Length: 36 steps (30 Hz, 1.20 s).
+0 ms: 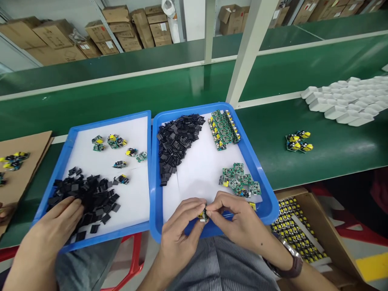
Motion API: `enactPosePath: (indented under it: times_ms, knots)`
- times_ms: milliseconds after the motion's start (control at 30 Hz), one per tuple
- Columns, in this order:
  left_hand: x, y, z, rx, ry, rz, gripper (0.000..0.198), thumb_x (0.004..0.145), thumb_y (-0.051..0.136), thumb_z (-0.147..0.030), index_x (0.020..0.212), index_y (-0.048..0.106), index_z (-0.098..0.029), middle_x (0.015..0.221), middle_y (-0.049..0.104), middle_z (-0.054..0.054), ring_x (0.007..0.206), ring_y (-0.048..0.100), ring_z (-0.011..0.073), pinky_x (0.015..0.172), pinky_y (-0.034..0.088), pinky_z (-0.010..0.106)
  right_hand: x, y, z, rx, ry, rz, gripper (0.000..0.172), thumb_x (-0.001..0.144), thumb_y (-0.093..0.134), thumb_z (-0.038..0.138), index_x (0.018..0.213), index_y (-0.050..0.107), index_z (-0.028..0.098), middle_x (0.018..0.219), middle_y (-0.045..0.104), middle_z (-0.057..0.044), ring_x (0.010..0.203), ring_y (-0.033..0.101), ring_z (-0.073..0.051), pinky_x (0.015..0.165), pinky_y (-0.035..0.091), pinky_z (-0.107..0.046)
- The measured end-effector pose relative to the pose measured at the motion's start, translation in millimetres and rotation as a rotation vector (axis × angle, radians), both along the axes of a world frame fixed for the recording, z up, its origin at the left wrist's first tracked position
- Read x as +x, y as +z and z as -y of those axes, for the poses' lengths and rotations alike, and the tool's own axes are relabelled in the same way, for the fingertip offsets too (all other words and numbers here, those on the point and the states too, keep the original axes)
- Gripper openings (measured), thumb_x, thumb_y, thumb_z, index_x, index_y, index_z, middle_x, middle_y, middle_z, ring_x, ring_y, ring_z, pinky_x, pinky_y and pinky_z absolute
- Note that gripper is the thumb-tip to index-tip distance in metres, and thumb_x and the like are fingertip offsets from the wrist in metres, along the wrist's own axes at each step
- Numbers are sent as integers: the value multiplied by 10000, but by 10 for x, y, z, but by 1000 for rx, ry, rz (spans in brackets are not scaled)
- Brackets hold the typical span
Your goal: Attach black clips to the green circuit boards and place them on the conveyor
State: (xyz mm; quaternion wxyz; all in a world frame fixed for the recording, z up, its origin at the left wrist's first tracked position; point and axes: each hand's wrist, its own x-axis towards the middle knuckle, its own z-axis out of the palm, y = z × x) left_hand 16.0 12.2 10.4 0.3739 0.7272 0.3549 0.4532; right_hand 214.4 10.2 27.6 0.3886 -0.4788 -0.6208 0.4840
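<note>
Over the near edge of the right blue tray (153, 202), my left hand (184, 232) pinches a small circuit board (203, 215) with a yellow part on it. My right hand (238, 214) meets it from the other side, thumb and fingertips closed at the board's upper edge. Whether a black piece is also between those fingertips is hidden. Beyond my right hand lies a loose group of green circuit boards (238, 180). Black plastic pieces (176, 141) are heaped at the tray's left side, and boards stand in tight rows (224, 127) at its far right corner.
A co-worker's hand (59, 222) reaches into black pieces (100, 202) in the left blue tray (71, 139). White housings (348, 101) and a few boards (298, 141) sit on the green bench (266, 121) to the right. Below it, a carton (330, 234) holds rows of boards.
</note>
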Motion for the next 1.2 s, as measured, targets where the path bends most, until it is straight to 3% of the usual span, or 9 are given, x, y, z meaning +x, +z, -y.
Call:
enactPosePath:
  times_ms: [133, 200, 233, 333, 500, 967, 1067, 1200]
  knots:
    - [25, -3, -1, 23, -20, -29, 532, 891, 632, 89, 1353, 650, -175, 1264, 677, 108, 1211, 639, 194, 1008, 588, 374, 28, -66, -17, -70, 31, -89, 107, 991, 637, 178, 919, 713, 197, 828, 642, 12, 763, 604, -88, 692, 484, -233]
    - [39, -2, 17, -26, 13, -35, 552, 899, 653, 50, 1393, 631, -197, 1270, 668, 100, 1207, 635, 190, 1003, 587, 364, 43, -107, 11, -180, -20, -220, 69, 977, 701, 236, 1029, 746, 237, 884, 687, 13, 796, 668, -85, 728, 552, -209]
    - [44, 0, 29, -53, 42, -44, 550, 907, 664, 23, 1403, 624, -211, 1273, 662, 92, 1208, 632, 185, 1005, 584, 353, 46, -125, 35, -195, -59, -267, 155, 962, 733, 253, 1116, 747, 271, 945, 706, 11, 838, 693, -87, 765, 580, -204]
    - [52, 11, 60, -76, 125, -80, 516, 927, 671, -36, 1399, 620, -238, 1274, 639, 73, 1208, 622, 161, 1004, 571, 301, 31, -155, 129, -80, -116, -248, 382, 944, 759, 210, 1285, 707, 373, 1143, 696, 4, 985, 698, -95, 883, 603, -222]
    - [71, 32, 58, -7, 144, -64, 498, 911, 678, -28, 1370, 635, -217, 1192, 642, 66, 1123, 640, 135, 935, 578, 252, -25, -128, 215, 50, -88, -148, 440, 978, 694, 135, 1315, 699, 418, 1170, 665, -7, 1077, 646, -117, 915, 575, -252]
    - [88, -3, 126, 78, 263, -10, 513, 879, 710, 13, 1354, 637, -169, 1209, 685, 89, 1152, 653, 170, 984, 587, 309, -194, -61, 189, 12, -72, -258, 429, 980, 680, 114, 1281, 729, 415, 1183, 646, -20, 1139, 636, -116, 982, 564, -244]
    - [72, -5, 125, 81, 251, -5, 519, 881, 702, 10, 1363, 637, -171, 1226, 692, 87, 1171, 651, 172, 992, 589, 303, -214, -51, 176, 58, -97, -215, 388, 966, 694, 106, 1231, 744, 385, 1194, 642, -24, 1158, 633, -127, 1000, 561, -261]
    - [62, -13, 108, 101, 268, 6, 518, 878, 693, 27, 1361, 636, -151, 1223, 697, 99, 1170, 654, 174, 985, 590, 308, -212, -61, 202, 119, -106, -139, 454, 969, 679, 87, 1310, 700, 385, 1224, 649, -27, 1165, 640, -125, 1000, 566, -253]
